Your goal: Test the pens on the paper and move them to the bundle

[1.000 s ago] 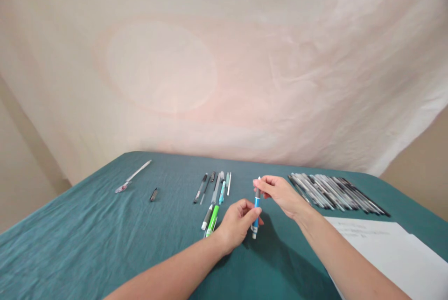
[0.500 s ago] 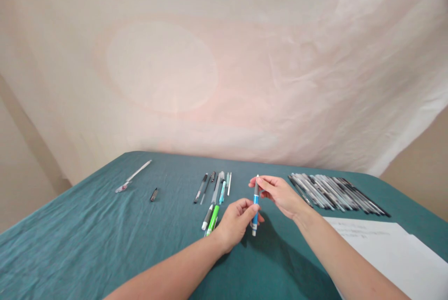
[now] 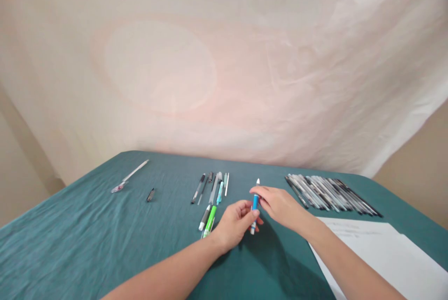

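Both my hands are on one blue pen (image 3: pixel 255 202) with a grey grip and a white tip that points away from me. My left hand (image 3: pixel 235 224) pinches its lower blue barrel between thumb and fingers. Higher up, my right hand (image 3: pixel 280 204) closes its fingers around the grey grip, hiding most of it. To the left of my left hand lie a bright green pen (image 3: pixel 210 219) and a grey-and-white pen (image 3: pixel 204 218), side by side on the cloth.
Behind these lies a group of pens and thin refills (image 3: pixel 213 189). A black cap (image 3: pixel 150 195) and a clear pen (image 3: pixel 135 173) lie farther left. At right, a row of many pens (image 3: pixel 331 192) sits behind white paper sheets (image 3: pixel 371 248) on the green cloth (image 3: pixel 87 234).
My right hand has slid down the pen from near its tip to the grip, fingers now wrapped over it. My left hand keeps its hold. The view has shifted slightly.
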{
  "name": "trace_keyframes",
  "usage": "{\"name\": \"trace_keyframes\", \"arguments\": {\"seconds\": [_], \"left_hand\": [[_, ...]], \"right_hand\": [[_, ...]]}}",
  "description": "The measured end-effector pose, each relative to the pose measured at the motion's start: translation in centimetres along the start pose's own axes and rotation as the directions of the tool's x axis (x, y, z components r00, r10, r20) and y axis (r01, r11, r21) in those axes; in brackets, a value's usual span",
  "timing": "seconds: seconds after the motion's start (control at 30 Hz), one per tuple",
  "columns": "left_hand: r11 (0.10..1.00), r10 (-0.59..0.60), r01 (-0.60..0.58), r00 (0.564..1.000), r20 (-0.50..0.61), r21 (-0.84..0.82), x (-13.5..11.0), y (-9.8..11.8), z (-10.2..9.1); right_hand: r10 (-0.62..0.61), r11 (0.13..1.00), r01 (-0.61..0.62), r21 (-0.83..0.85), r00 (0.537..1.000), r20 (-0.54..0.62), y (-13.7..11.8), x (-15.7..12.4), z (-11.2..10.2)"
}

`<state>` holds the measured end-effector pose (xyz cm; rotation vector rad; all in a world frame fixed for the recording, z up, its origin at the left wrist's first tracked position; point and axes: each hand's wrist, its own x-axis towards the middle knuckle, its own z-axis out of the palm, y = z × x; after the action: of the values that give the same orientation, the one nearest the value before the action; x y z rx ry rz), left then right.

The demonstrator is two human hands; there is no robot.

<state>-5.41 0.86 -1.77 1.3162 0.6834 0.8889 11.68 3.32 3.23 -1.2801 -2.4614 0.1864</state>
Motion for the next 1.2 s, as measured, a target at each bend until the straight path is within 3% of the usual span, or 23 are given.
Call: {"name": "trace_keyframes", "arguments": {"seconds": [0.13,0.23,0.33,0.4,0.5,0.6,0.67,0.8,0.93,1.2], "left_hand": [[0.953,0.030,-0.102,0.969,0.246,0.285,-1.3,0.9,0.9],[0.769,0.098,-0.321,0.914,0.394,0.553,-1.8,1.5,1.2],[0.579,0.118,-0.465,0.861,0.495,0.670,-1.9,1.7,1.4],[0.506,0.096,-0.471,0.863,0.496,0.723,-1.9,1.6,1.6],[0.428,0.061,-0.398,0.908,0.414,0.812,-1.8,1.7,2.5],[0.353,0.017,-0.324,0.940,0.341,0.878,-1.5,2.0,4.3],[0.312,-0.012,-0.335,0.934,0.357,0.889,-1.2,2.1,5.8],[0.312,-0.004,-0.481,0.862,0.507,0.819,-0.7,1.5,8.5],[0.378,-0.042,-0.546,0.797,0.603,0.748,-0.4,0.4,9.7],[0.402,-0.097,-0.514,0.799,0.593,0.758,-0.1,0.3,9.6]], "right_hand": [[0.033,0.999,-0.034,-0.023,0.998,-0.050,1.3,-2.4,0.4],[0.187,0.974,-0.166,0.153,0.972,-0.140,3.8,-5.5,-0.3],[0.443,0.857,-0.384,0.344,0.889,-0.112,6.8,-9.4,-1.2],[0.565,0.771,-0.478,0.422,0.818,-0.107,8.7,-11.9,-1.6],[0.682,0.675,-0.565,0.475,0.724,-0.108,10.7,-14.7,-1.9],[0.730,0.621,-0.570,0.538,0.671,-0.133,11.5,-16.0,-1.8],[0.741,0.612,-0.555,0.564,0.651,-0.164,11.8,-16.3,-1.7],[0.781,0.591,-0.577,0.564,0.583,-0.224,12.8,-17.1,-1.7],[0.803,0.590,-0.638,0.495,0.530,-0.274,14.5,-18.6,-1.8],[0.808,0.587,-0.582,0.563,0.471,-0.354,15.9,-20.3,-1.3]]}}
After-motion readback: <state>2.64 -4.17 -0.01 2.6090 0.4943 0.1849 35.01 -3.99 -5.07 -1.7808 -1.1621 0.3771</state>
